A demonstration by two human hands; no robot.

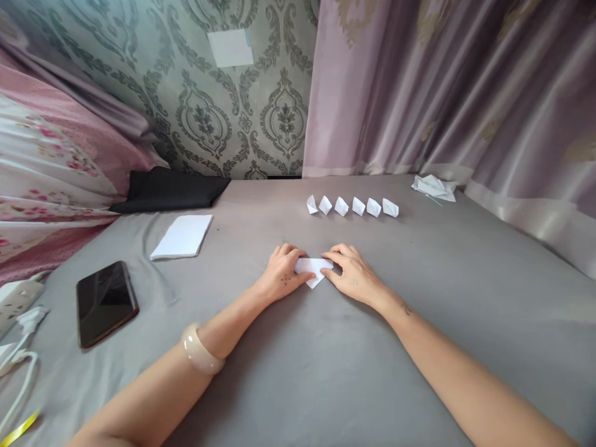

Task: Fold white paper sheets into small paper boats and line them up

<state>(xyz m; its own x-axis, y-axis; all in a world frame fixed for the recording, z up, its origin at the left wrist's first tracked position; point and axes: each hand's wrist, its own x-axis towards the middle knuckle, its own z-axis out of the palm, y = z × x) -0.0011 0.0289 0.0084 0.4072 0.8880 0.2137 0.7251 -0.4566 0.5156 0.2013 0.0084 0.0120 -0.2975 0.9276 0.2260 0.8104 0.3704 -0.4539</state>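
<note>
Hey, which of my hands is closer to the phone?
Your left. The left hand is to the right of the phone; the right hand is farther right, across the folded paper.

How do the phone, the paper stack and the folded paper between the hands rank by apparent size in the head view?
Phone
Paper stack
Folded paper, partly covered by left hand and right hand
</note>
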